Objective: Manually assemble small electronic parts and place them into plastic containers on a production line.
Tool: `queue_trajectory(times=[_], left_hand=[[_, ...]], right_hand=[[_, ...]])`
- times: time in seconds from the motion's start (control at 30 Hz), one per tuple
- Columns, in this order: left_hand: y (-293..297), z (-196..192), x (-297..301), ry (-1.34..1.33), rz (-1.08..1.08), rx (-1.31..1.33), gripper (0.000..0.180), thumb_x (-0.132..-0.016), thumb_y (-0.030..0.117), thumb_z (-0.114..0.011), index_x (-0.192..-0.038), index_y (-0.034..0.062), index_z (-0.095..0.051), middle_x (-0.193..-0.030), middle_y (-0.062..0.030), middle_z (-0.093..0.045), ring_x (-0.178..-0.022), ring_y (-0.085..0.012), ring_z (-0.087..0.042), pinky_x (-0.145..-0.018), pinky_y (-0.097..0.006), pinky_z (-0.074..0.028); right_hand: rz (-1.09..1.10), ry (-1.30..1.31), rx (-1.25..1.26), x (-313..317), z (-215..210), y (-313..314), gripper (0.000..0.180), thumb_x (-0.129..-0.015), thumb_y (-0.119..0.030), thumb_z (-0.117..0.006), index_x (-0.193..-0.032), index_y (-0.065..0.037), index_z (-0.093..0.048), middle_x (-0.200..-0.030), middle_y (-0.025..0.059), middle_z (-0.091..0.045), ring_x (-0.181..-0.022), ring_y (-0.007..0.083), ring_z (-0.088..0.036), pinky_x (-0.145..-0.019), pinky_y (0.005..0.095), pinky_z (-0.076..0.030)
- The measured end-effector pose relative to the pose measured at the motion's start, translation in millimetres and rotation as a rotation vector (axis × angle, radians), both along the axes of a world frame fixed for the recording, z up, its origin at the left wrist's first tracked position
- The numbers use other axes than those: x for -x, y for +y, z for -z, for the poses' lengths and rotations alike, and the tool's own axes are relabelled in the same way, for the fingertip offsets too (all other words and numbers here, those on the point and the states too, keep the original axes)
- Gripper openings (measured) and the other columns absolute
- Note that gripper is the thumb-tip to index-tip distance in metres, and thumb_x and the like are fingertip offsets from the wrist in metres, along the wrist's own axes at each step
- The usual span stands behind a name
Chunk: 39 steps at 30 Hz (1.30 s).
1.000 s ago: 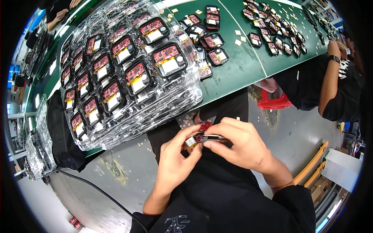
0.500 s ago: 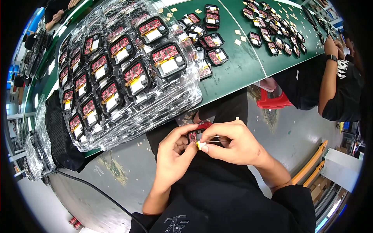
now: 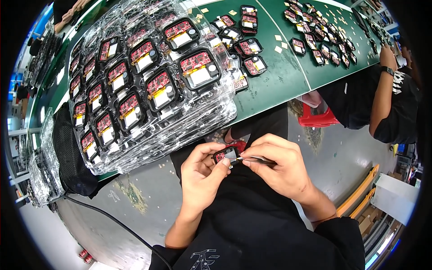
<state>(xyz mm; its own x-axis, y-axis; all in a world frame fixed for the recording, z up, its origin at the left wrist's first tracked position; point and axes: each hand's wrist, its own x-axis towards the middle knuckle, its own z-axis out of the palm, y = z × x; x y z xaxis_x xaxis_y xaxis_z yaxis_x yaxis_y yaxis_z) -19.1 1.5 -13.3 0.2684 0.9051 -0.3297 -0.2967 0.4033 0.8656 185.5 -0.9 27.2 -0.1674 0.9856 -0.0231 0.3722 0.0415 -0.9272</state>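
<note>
My left hand (image 3: 200, 173) grips a small black device housing (image 3: 225, 154) with a red circuit board inside, over my lap. Its thumb presses on the near edge. Between the thumb and fingers of my right hand (image 3: 283, 168) is a pair of metal tweezers (image 3: 260, 160). The tweezers point left, their tips at the near right side of the housing. A tiny pale piece shows at the housing's lower edge, too small to name. Left of my hands, a stack of clear plastic trays (image 3: 193, 119) carries rows of similar housings (image 3: 199, 68) with red boards, yellow tape and white blocks.
On the green table (image 3: 279, 85) lie loose housings (image 3: 255, 65) and small pale squares (image 3: 278, 49). A co-worker's arm (image 3: 382, 94) reaches over the table at the right, near a red stool (image 3: 317, 118). A black cable (image 3: 117, 222) runs along my left side.
My right hand has turned and risen slightly; the tweezers now show clearly. The yellow and white piece at its fingertips no longer shows, and more of the housing's inside is visible.
</note>
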Motion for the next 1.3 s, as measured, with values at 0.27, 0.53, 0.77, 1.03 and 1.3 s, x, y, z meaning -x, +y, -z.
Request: queue_trajectory(times=[0.27, 0.53, 0.77, 1.03, 1.3], left_hand=[[-6.8, 10.6, -16.2, 0.059, -0.155, -0.167, 0.026, -0.094, -0.013, -0.064, -0.116, -0.002, -0.055, -0.108, -0.0082, -0.065, -0.095, -0.01, -0.064, -0.081, -0.024, -0.053], [-5.7, 1.0, -12.5, 0.068, -0.085, -0.112, 0.028, -0.096, -0.01, -0.066, -0.123, -0.0055, -0.058, -0.109, -0.0119, -0.071, -0.092, -0.0115, -0.068, -0.081, -0.026, -0.056], [-10.4, 4.7, -7.3, 0.092, -0.027, -0.12, 0.038, -0.096, -0.008, -0.069, -0.131, -0.0072, -0.056, -0.109, -0.0138, -0.071, -0.094, -0.0164, -0.071, -0.083, -0.031, -0.061], [-11.2, 4.5, -8.2, 0.106, -0.043, -0.123, 0.039, -0.096, -0.009, -0.069, -0.133, -0.0069, -0.058, -0.108, -0.0128, -0.073, -0.094, -0.015, -0.071, -0.084, -0.028, -0.059], [-11.1, 4.7, -5.0, 0.174, -0.019, -0.132, 0.039, -0.095, -0.011, -0.07, -0.132, -0.0085, -0.059, -0.108, -0.0157, -0.073, -0.094, -0.018, -0.073, -0.085, -0.03, -0.061]], right_hand=[[0.049, 0.076, -0.017, 12.6, 9.3, -8.7, 0.027, -0.078, 0.011, -0.079, -0.103, 0.002, -0.076, -0.097, 0.0149, -0.073, -0.083, 0.0251, -0.075, -0.072, 0.0319, -0.06], [0.123, -0.013, -0.139, 13.9, 14.6, -7.2, 0.03, -0.075, 0.012, -0.078, -0.103, 0.002, -0.076, -0.096, 0.0152, -0.074, -0.083, 0.0278, -0.075, -0.072, 0.0331, -0.06], [0.098, 0.042, -0.079, 15.2, 14.1, -5.6, 0.028, -0.077, 0.013, -0.077, -0.102, 0.002, -0.076, -0.096, 0.0161, -0.075, -0.082, 0.0286, -0.075, -0.071, 0.0334, -0.06], [0.149, -0.024, -0.108, 19.0, 13.8, -1.9, 0.017, -0.08, 0.007, -0.08, -0.097, 0.003, -0.078, -0.09, 0.0142, -0.076, -0.077, 0.0209, -0.075, -0.068, 0.0295, -0.057], [0.068, 0.06, 0.096, 14.5, 16.3, 2.8, 0.022, -0.087, 0.006, -0.076, -0.109, 0.005, -0.073, -0.091, 0.012, -0.071, -0.079, 0.0177, -0.07, -0.072, 0.0299, -0.057]])
